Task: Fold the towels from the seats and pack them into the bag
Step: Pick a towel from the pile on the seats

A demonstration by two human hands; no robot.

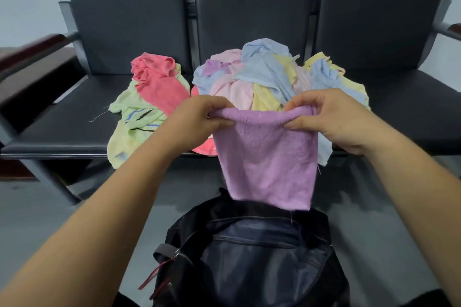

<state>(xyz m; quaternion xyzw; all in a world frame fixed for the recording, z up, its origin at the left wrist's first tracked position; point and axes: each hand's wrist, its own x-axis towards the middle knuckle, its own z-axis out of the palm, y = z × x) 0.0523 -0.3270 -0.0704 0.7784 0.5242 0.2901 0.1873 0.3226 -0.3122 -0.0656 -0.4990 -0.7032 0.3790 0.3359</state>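
We find a row of black padded seats [62, 137] carrying the towels: a light green towel [129, 129] lies on the left seat, overhanging its front edge, and a heap of pastel towels [259, 77] covers the middle seat. On the grey floor [50, 219] before the seats we find a black bag [249, 257], mouth open.
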